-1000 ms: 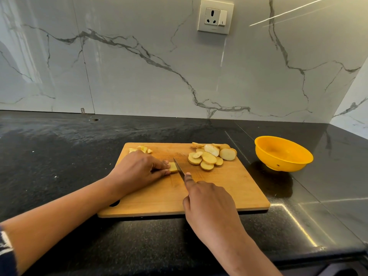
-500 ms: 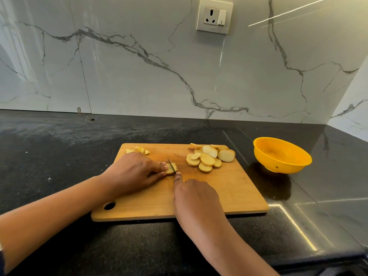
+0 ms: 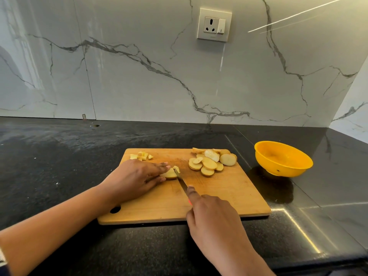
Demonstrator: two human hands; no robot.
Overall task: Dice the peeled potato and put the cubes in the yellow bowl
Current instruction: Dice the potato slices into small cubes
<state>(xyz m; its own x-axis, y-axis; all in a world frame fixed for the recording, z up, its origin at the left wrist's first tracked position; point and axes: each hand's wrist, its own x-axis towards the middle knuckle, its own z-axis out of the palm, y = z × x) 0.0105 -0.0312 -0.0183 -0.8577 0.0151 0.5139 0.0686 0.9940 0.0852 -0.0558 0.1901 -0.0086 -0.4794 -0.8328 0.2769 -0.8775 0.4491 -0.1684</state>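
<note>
On the wooden cutting board (image 3: 229,196), my left hand (image 3: 135,179) presses a potato slice (image 3: 170,173) flat with its fingertips. My right hand (image 3: 211,214) grips a knife (image 3: 181,181), index finger along the spine, and the blade tip rests in that slice, with a small cut piece just right of it. A pile of round potato slices (image 3: 211,162) lies at the board's far right. Several small cubes (image 3: 142,155) sit at the far left corner. The yellow bowl (image 3: 282,158) stands right of the board and looks empty.
The board lies on a black stone counter (image 3: 59,166) whose front edge runs just below the board. A marble wall with a power socket (image 3: 214,24) rises behind. A side wall closes the counter's far right corner.
The knife went left into the slice under my left hand, then drew back slightly, leaving a small cut piece at the slice's right end. The view has shifted a little.
</note>
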